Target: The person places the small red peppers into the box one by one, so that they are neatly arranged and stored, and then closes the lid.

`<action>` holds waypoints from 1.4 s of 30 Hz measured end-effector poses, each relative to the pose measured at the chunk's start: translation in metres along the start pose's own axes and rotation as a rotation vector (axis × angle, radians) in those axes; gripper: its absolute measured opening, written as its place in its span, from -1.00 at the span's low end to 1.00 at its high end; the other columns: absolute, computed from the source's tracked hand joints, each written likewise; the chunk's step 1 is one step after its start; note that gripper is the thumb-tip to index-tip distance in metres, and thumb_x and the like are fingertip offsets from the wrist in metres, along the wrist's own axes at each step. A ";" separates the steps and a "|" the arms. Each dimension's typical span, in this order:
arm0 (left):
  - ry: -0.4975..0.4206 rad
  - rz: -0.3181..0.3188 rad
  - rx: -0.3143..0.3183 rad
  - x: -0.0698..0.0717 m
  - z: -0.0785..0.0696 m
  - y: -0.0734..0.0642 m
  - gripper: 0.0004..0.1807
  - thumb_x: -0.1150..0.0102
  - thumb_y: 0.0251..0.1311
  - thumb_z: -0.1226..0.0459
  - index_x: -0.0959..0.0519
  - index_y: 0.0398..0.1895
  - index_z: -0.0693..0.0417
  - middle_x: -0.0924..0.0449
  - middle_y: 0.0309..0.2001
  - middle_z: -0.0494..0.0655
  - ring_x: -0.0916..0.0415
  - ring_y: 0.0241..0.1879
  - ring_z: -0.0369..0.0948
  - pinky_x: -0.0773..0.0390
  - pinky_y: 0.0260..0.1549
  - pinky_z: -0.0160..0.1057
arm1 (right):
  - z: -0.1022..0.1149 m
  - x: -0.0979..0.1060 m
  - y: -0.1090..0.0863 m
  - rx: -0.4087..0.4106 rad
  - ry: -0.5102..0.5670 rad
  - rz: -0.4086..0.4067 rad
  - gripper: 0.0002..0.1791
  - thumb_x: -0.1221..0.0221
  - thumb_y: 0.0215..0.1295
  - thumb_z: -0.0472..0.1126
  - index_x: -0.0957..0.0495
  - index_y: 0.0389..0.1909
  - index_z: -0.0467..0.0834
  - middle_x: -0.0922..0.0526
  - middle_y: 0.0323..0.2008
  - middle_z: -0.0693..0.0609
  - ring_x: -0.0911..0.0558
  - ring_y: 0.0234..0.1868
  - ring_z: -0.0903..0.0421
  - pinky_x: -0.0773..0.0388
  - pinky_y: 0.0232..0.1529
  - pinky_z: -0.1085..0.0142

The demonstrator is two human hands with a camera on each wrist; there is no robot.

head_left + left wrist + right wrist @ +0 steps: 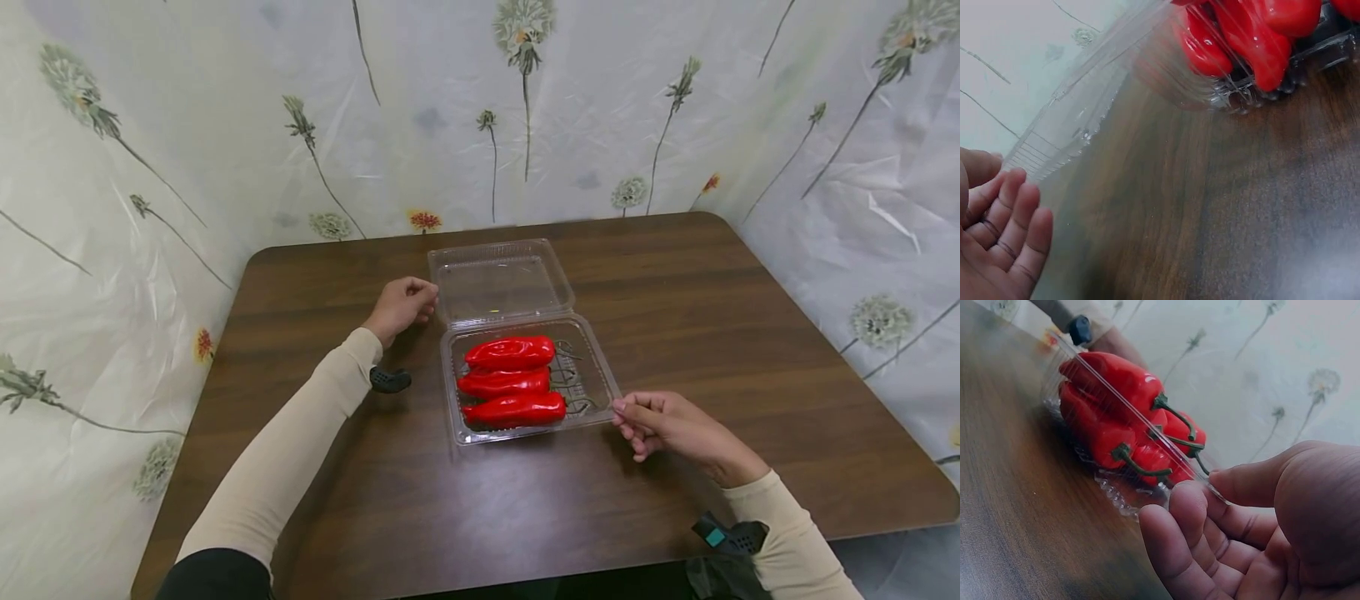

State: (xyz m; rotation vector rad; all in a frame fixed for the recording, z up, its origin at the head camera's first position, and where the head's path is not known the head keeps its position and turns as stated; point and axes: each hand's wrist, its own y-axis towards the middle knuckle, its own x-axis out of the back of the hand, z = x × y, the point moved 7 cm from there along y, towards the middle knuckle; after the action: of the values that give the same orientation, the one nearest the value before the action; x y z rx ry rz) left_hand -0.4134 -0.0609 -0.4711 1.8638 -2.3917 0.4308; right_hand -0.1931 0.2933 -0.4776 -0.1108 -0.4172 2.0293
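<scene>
A clear plastic clamshell container lies opened out on the table, its lid folded back on the far side. Red peppers with thin green stems fill the base; three lie on top in a stack of rows, and the right wrist view shows more peppers beneath or behind. My left hand pinches the lid's left edge between thumb and index finger, the other fingers loosely bent. At the near right corner of the base, my right hand pinches the rim between thumb and fingers.
The brown wooden table has rounded far corners. Behind and beside it hangs a pale sheet printed with dandelions. Dark wrist-worn devices sit on both sleeves.
</scene>
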 end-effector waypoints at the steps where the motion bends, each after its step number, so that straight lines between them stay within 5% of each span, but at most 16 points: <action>1: 0.004 -0.009 -0.015 0.001 -0.001 0.000 -0.67 -0.16 0.45 0.14 -0.58 0.05 0.22 -0.61 -0.10 0.06 -0.58 -0.17 -0.12 -0.65 -0.10 -0.13 | 0.000 0.000 0.000 0.001 0.001 0.000 -0.51 0.01 0.60 -0.05 -0.39 -0.10 -0.52 -0.52 -0.42 0.03 -0.60 -0.47 0.19 -0.71 -0.35 0.18; 11: 0.074 -0.092 -0.205 0.006 -0.020 -0.011 -0.71 -0.21 0.41 0.18 -0.56 0.01 0.20 -0.61 -0.17 0.08 -0.61 -0.23 -0.10 -0.68 -0.16 -0.19 | 0.002 0.000 -0.001 0.005 -0.007 -0.014 -0.53 0.02 0.60 -0.05 -0.42 -0.12 -0.48 -0.53 -0.41 0.02 -0.59 -0.46 0.20 -0.71 -0.33 0.17; 26: 0.145 -0.104 -0.471 0.012 -0.038 -0.046 -0.76 -0.22 0.39 0.18 -0.54 -0.02 0.11 -0.61 -0.21 0.08 -0.58 -0.29 0.01 -0.60 -0.31 -0.30 | 0.000 0.005 0.000 -0.014 -0.028 -0.038 -0.49 0.00 0.59 -0.01 -0.41 -0.10 -0.49 -0.54 -0.41 0.02 -0.60 -0.47 0.19 -0.72 -0.31 0.14; 37: 0.360 -0.093 -0.682 0.010 -0.056 -0.078 -0.86 -0.27 0.35 0.26 -0.55 -0.10 -0.01 -0.63 -0.26 -0.07 -0.52 -0.34 -0.22 -0.63 -0.24 -0.11 | 0.000 0.006 0.001 -0.017 -0.038 -0.036 -0.48 0.00 0.58 0.00 -0.39 -0.10 -0.50 -0.53 -0.42 0.02 -0.58 -0.48 0.20 -0.72 -0.30 0.11; 42: 0.466 -0.092 -0.817 0.004 -0.063 -0.091 -0.84 -0.34 0.27 0.33 -0.57 -0.14 0.03 -0.63 -0.27 -0.16 -0.53 -0.32 -0.28 -0.64 -0.24 -0.22 | -0.001 0.007 0.000 -0.023 -0.044 -0.041 -0.45 -0.01 0.58 0.01 -0.38 -0.07 -0.53 -0.53 -0.42 0.03 -0.58 -0.47 0.19 -0.72 -0.29 0.10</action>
State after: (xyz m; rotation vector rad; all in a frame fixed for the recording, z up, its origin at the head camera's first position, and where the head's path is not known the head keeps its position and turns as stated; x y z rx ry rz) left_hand -0.3337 -0.0685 -0.3943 1.3041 -1.7618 -0.1158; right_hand -0.1964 0.2992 -0.4778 -0.0714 -0.4672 1.9899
